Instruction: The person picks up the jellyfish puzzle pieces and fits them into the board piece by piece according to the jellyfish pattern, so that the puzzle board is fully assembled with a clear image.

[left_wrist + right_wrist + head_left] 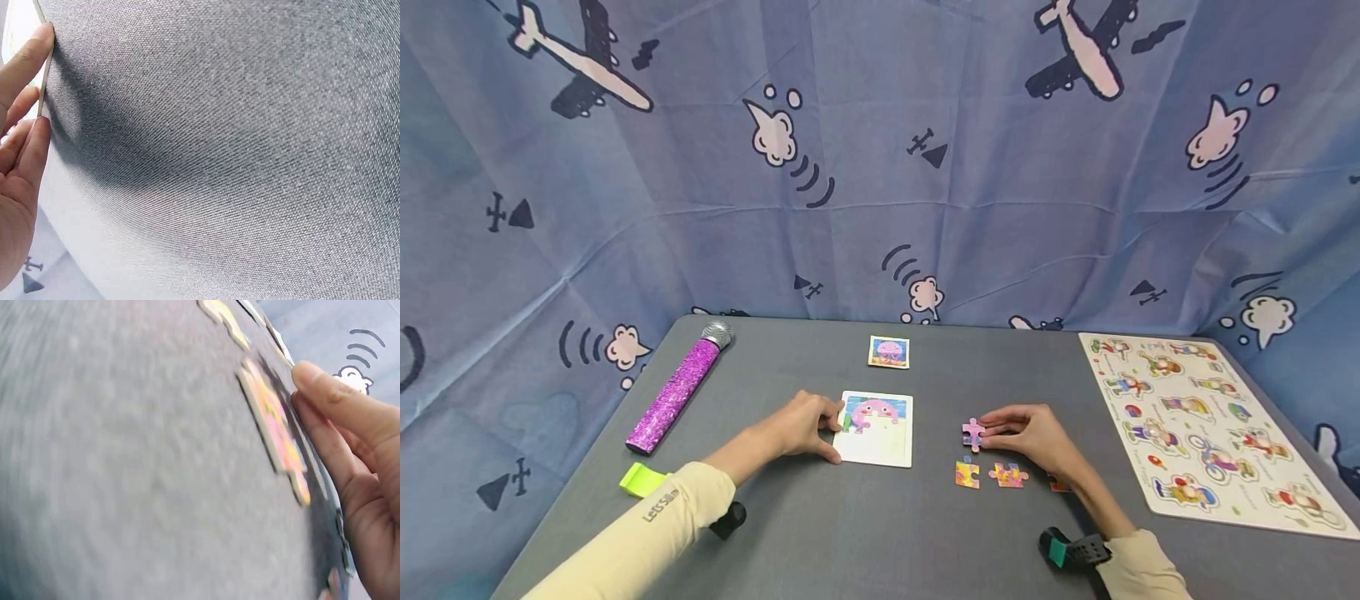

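orange puzzle piece [1057, 484]: partly behind right forearm [1102, 498] | puzzle board [21, 20], left wrist view: cut off

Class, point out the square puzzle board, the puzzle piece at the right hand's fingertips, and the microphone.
Puzzle board [876, 447]: head view, bare pale lower part.
Puzzle piece [973, 434]: head view, middle of its printed face.
Microphone [679, 393]: head view, middle of its glittery handle.

Play area, airplane-print curtain [865, 167], jigsaw pieces [1008, 476]
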Demonstrator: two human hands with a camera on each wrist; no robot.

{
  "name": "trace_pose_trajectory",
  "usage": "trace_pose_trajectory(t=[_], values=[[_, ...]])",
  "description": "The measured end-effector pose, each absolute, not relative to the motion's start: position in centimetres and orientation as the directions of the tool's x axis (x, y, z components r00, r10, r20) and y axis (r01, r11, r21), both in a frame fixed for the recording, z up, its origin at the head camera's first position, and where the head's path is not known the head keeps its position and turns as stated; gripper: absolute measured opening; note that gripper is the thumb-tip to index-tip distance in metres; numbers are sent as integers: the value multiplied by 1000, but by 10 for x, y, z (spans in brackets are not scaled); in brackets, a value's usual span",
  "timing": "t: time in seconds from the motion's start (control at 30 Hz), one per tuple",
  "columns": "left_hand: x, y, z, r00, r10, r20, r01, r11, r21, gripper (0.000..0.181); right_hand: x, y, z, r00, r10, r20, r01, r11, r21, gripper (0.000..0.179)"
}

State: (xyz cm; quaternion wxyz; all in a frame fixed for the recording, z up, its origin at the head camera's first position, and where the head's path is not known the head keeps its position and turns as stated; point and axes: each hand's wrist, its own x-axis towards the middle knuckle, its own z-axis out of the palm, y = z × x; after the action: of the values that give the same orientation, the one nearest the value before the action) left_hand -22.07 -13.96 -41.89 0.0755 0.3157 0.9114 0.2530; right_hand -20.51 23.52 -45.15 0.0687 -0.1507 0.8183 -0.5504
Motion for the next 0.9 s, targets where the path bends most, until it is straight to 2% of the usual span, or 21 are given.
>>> trace_pose_trajectory(t=[0.47, 0.9], values=[[-219, -140, -417, -790, 612, 28, 533, 664, 524, 35, -204, 199, -441, -961, -276, 20, -112, 322, -940, 36], [-219, -141, -418, -784, 618, 54, 548, 649, 527, 34, -209, 168, -442, -951, -309, 21, -106, 261, -959, 35]])
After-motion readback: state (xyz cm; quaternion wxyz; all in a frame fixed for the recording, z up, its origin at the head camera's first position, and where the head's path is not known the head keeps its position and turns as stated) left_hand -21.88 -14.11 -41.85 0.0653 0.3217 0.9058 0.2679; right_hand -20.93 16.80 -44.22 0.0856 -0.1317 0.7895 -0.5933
